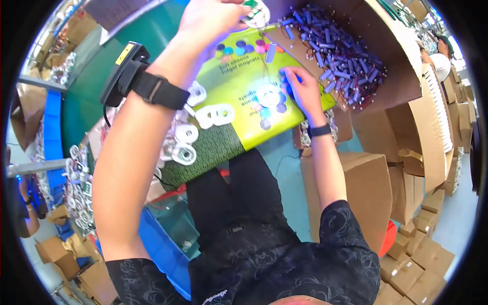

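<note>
My left hand (pixel 216 18), at the far edge of the work surface, grips a white round part with a green circuit board (pixel 257 14); its fingers are partly cut off by the frame. A blue cylindrical battery cell (pixel 271 52) with thin wires lies just below that part. Over the right side of the yellow-green printed mat (pixel 213 81), my right hand (pixel 305 94) is closed around a dark blue object (pixel 290 90), mostly hidden by the fingers. Beside it on the mat is a bright white round glow (pixel 268 95). White round housings (pixel 222 114) are piled near my left forearm.
A cardboard box (pixel 401 76) full of blue wired cells (pixel 345 61) stands at the far right. Blue bins (pixel 162 249) sit low on my left. More cartons (pixel 351 188) stand at the right. A black device (pixel 124 71) is strapped to my left wrist.
</note>
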Demonstrator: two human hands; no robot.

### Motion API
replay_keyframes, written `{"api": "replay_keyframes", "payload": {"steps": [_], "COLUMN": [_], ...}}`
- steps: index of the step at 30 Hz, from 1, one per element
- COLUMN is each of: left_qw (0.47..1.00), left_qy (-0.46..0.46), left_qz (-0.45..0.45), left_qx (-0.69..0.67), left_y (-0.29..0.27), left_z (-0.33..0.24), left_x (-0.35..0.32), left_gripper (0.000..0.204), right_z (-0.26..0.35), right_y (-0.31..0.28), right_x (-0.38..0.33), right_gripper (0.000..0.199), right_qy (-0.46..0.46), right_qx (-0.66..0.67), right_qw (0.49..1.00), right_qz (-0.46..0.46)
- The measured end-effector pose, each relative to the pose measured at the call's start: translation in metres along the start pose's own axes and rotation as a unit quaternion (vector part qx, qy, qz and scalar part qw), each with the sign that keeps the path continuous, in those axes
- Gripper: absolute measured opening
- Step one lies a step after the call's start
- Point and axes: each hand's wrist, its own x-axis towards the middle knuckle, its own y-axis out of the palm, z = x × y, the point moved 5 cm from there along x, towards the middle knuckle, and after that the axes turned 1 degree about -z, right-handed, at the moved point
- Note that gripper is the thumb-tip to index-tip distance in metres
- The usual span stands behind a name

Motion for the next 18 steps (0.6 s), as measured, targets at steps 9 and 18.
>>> {"api": "replay_keyframes", "payload": {"steps": [9,18], "left_qw": [0.994,0.925], "left_qy": [0.026,-0.198], "left_qz": [-0.105,-0.285], "left_qx": [0.005,0.155], "left_y": [-0.119,-0.306], "left_z": [0.028,0.141], "left_x": [0.143,0.151], "left_gripper": [0.033,0.05], "right_z": [0.024,0.03], "right_y": [0.002,0.007], "right_x": [-0.007,-0.009], "right_gripper": [0.016,0.013], "right_qy": [-0.024,-0.05], "right_qx": [-0.038,-0.088], "right_qw": [0.999,0.995], "right_qz": [-0.018,-0.018]}}
